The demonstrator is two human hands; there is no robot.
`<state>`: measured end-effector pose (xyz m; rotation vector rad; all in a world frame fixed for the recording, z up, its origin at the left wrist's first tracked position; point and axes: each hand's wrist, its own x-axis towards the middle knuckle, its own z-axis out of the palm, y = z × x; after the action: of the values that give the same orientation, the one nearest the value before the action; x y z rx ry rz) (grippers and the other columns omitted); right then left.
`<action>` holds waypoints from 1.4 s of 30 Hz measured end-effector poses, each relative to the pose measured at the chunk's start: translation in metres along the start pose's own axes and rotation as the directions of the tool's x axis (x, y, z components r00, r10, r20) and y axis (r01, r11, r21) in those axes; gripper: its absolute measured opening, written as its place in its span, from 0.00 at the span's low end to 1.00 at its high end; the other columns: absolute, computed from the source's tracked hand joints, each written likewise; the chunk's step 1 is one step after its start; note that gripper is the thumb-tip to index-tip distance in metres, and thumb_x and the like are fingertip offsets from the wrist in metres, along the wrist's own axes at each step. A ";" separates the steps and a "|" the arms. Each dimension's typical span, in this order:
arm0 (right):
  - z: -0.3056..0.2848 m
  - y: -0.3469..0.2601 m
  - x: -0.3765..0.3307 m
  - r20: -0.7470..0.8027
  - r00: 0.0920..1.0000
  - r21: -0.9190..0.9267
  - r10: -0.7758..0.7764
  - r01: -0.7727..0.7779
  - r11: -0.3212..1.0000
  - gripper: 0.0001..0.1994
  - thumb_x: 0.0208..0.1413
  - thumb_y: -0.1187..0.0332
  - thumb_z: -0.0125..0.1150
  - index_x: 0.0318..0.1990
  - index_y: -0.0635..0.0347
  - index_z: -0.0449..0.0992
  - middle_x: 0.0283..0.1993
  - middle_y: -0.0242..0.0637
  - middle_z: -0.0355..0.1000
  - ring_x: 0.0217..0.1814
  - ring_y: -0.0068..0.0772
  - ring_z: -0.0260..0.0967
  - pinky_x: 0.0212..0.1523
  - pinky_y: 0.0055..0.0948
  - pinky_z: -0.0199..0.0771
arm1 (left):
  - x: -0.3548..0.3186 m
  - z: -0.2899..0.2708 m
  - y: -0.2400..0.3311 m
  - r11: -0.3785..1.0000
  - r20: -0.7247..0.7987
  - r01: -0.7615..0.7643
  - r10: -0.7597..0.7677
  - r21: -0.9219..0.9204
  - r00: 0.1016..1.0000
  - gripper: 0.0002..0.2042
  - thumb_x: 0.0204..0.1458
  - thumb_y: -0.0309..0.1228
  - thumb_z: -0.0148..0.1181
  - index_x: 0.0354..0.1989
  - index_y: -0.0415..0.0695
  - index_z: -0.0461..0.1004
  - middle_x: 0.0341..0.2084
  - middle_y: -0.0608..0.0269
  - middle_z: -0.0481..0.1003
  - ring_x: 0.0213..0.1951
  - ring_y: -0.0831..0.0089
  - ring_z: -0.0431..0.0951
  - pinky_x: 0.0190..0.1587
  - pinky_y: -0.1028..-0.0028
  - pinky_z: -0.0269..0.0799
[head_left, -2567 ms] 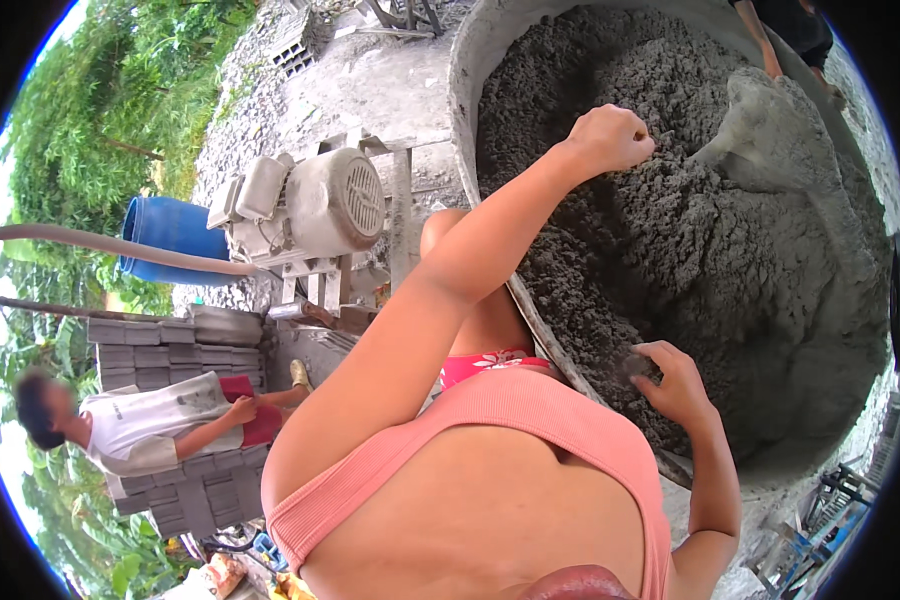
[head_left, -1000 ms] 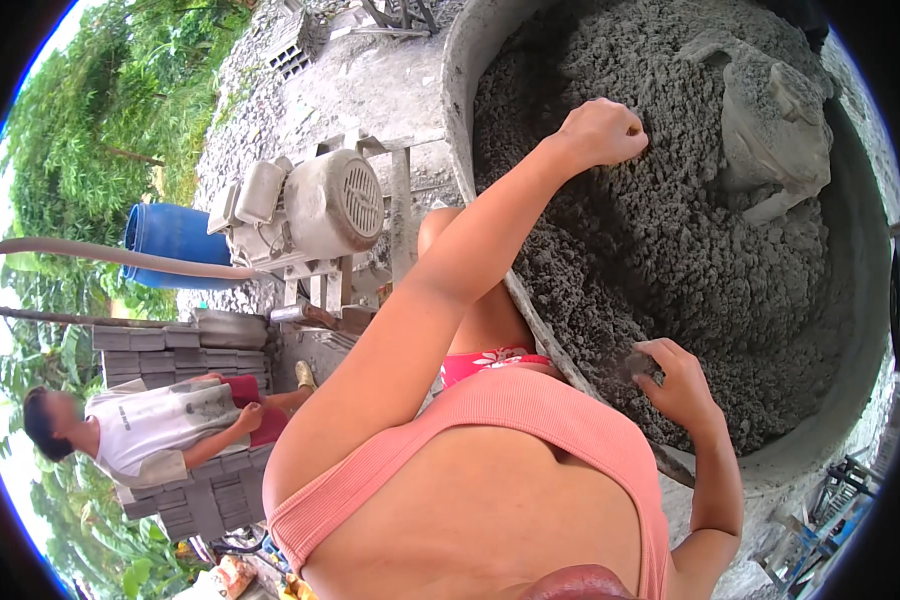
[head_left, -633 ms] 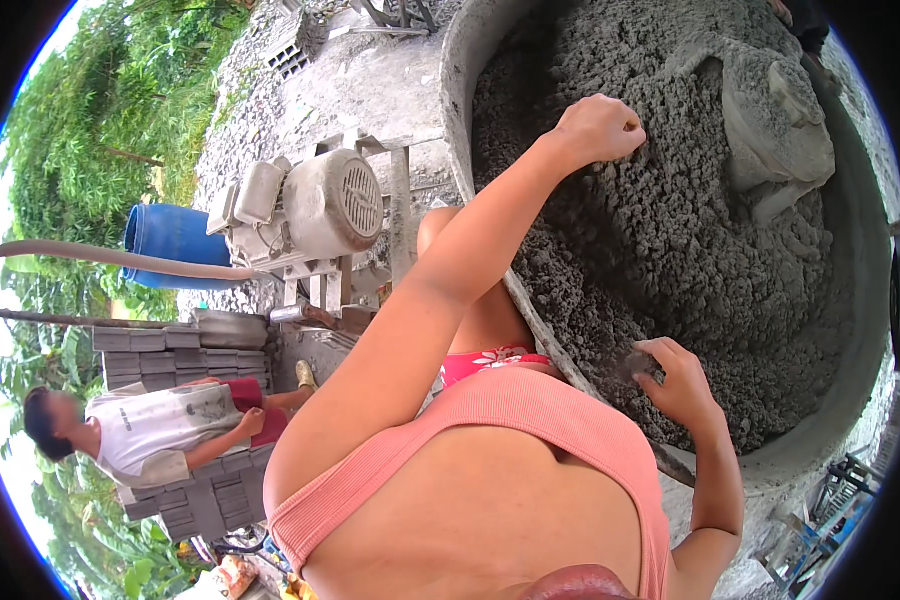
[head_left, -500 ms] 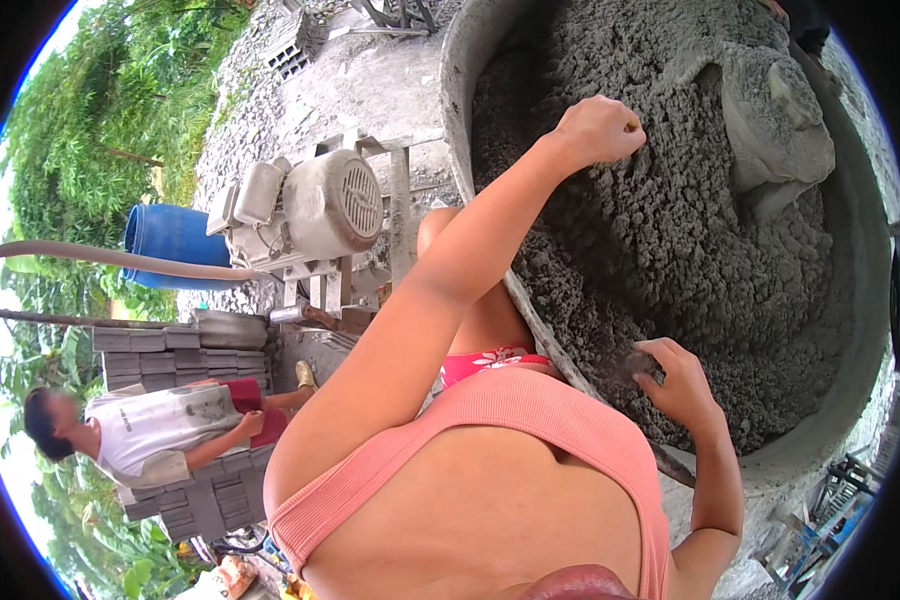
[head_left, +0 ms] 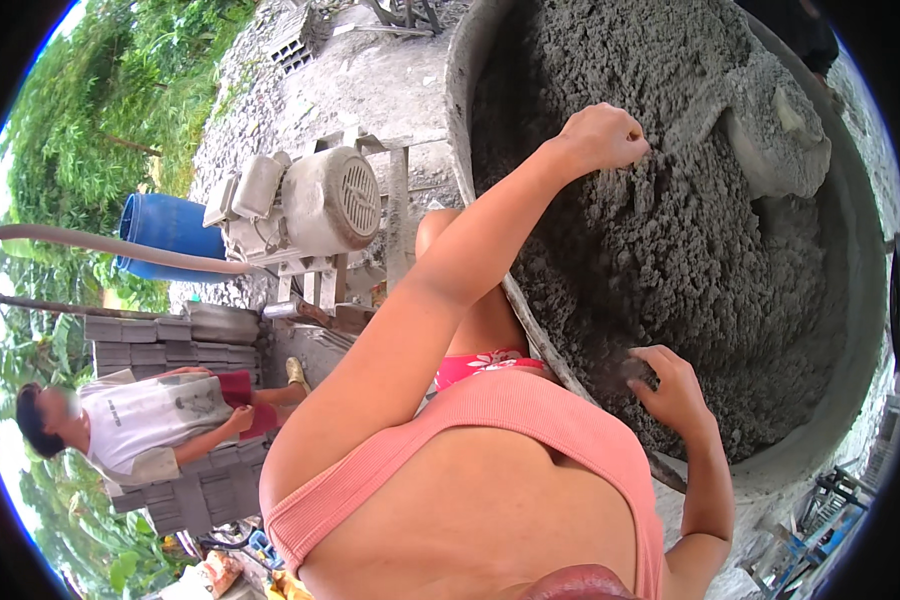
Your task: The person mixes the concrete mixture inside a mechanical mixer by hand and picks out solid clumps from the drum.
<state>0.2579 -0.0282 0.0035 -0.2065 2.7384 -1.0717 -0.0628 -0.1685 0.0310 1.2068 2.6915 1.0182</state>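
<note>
My left hand (head_left: 600,137) is curled into a loose fist above the grey concrete mix (head_left: 660,220) in a large round mixing drum. Whatever its fingers may enclose is hidden. Nearer my body, my right hand (head_left: 674,388) hangs over the near part of the drum with its fingers bent. Between its thumb and fingertips is a small grey lump (head_left: 632,367), blurred against the mix. A mix-coated blade (head_left: 780,135) stands up out of the mix at the right, inside the drum wall (head_left: 865,340).
A dusty electric motor (head_left: 332,200) on a metal frame sits left of the drum, near a blue barrel (head_left: 170,235) and a hose (head_left: 120,252). Another person (head_left: 160,415) stands by stacked concrete blocks (head_left: 195,500). Part of someone dark-clothed (head_left: 800,35) shows at top right.
The coated blade has shifted slightly upward in view and the mix around it has moved. More of the dark-clothed person shows. My hands keep nearly the same places and shapes.
</note>
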 end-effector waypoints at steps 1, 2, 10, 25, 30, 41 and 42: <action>0.000 -0.001 0.000 0.002 1.000 -0.006 -0.004 0.004 1.000 0.20 0.44 0.75 0.67 0.48 0.62 0.75 0.45 0.46 0.74 0.48 0.52 0.72 0.48 0.40 0.73 | -0.001 -0.001 0.002 1.000 -0.007 0.011 -0.011 -0.011 1.000 0.13 0.49 0.39 0.56 0.34 0.47 0.83 0.24 0.55 0.80 0.30 0.58 0.80 0.40 0.64 0.76; 0.000 -0.002 0.001 0.000 1.000 0.003 -0.006 0.006 1.000 0.20 0.44 0.75 0.67 0.48 0.62 0.75 0.45 0.46 0.74 0.48 0.52 0.72 0.48 0.39 0.73 | -0.002 -0.002 0.003 1.000 -0.015 0.021 -0.022 -0.022 1.000 0.13 0.49 0.39 0.56 0.34 0.47 0.83 0.25 0.55 0.80 0.31 0.58 0.80 0.41 0.64 0.76; 0.001 -0.007 0.006 -0.009 1.000 -0.007 -0.021 0.021 1.000 0.19 0.43 0.76 0.67 0.47 0.64 0.75 0.45 0.48 0.74 0.48 0.53 0.72 0.49 0.39 0.73 | -0.007 -0.013 0.005 0.996 -0.133 -0.023 0.011 -0.087 0.991 0.12 0.49 0.38 0.57 0.34 0.46 0.82 0.29 0.54 0.80 0.34 0.55 0.80 0.42 0.62 0.75; 0.016 -0.010 0.009 0.047 0.990 -0.101 -0.131 0.135 0.986 0.21 0.43 0.75 0.67 0.48 0.63 0.74 0.46 0.48 0.74 0.49 0.53 0.72 0.50 0.40 0.73 | -0.006 -0.006 -0.006 0.976 -0.374 -0.164 0.101 -0.142 0.922 0.08 0.46 0.34 0.56 0.25 0.46 0.79 0.20 0.56 0.77 0.26 0.53 0.77 0.33 0.60 0.73; 0.018 -0.011 0.012 0.056 0.989 -0.130 -0.139 0.145 0.981 0.21 0.43 0.75 0.67 0.48 0.63 0.74 0.47 0.49 0.74 0.50 0.53 0.72 0.50 0.40 0.73 | -0.007 -0.007 -0.009 0.971 -0.364 -0.181 0.113 -0.158 0.924 0.08 0.47 0.33 0.57 0.26 0.45 0.80 0.19 0.57 0.76 0.26 0.55 0.77 0.32 0.61 0.73; 0.024 -0.030 0.005 -0.160 0.918 -0.256 -0.364 0.318 0.913 0.21 0.43 0.75 0.67 0.49 0.61 0.73 0.47 0.46 0.73 0.48 0.52 0.72 0.48 0.43 0.74 | -0.039 -0.020 0.037 0.844 -0.436 -0.494 0.372 -0.208 0.819 0.07 0.47 0.29 0.57 0.27 0.42 0.81 0.20 0.59 0.78 0.23 0.61 0.78 0.27 0.65 0.72; 0.022 -0.036 0.003 -0.165 0.919 -0.258 -0.357 0.309 0.915 0.21 0.43 0.75 0.67 0.49 0.61 0.73 0.47 0.46 0.73 0.48 0.52 0.72 0.48 0.43 0.74 | -0.046 -0.022 0.046 0.817 -0.451 -0.552 0.433 -0.170 0.780 0.07 0.47 0.29 0.57 0.27 0.43 0.80 0.21 0.59 0.78 0.24 0.61 0.78 0.28 0.64 0.73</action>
<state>0.2626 -0.0695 0.0116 -0.6569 3.0952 -0.8921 -0.0061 -0.1897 0.0641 1.8740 2.3555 1.8392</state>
